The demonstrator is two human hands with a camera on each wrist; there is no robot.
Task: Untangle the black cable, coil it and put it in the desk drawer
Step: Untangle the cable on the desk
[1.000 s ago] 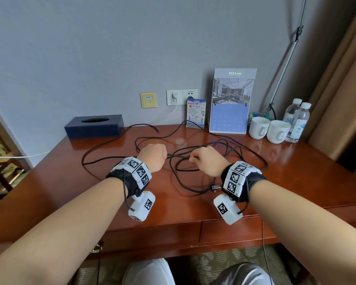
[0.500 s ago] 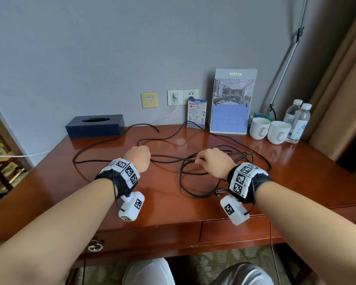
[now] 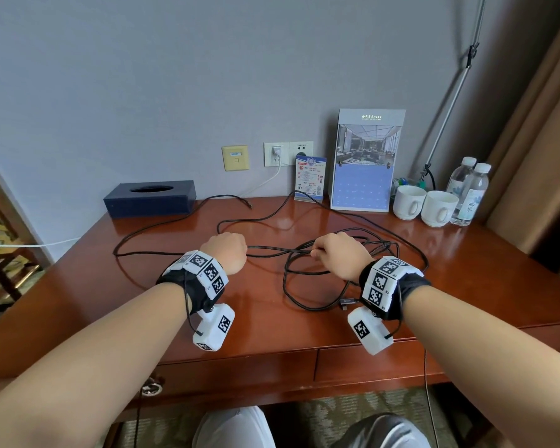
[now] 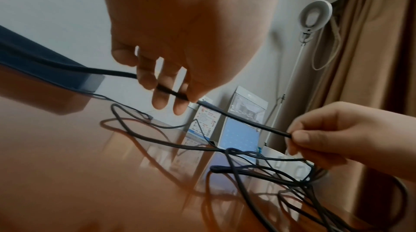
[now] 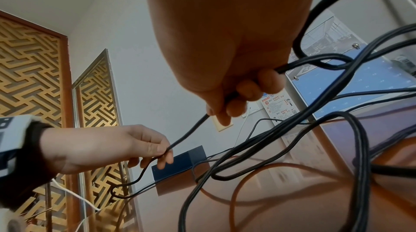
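Both hands are pinching one black cable [image 3: 277, 253] above the desk [image 3: 94, 286]: left hand [image 3: 228, 252] and right hand [image 3: 340, 253] apart.

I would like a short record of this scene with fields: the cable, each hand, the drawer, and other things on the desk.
cable: black cable, loose tangled loops on the desk, one stretch raised between the hands
left hand: pinches the cable
right hand: pinches the cable
drawer: closed
other things: tissue box, calendar, two mugs, two water bottles
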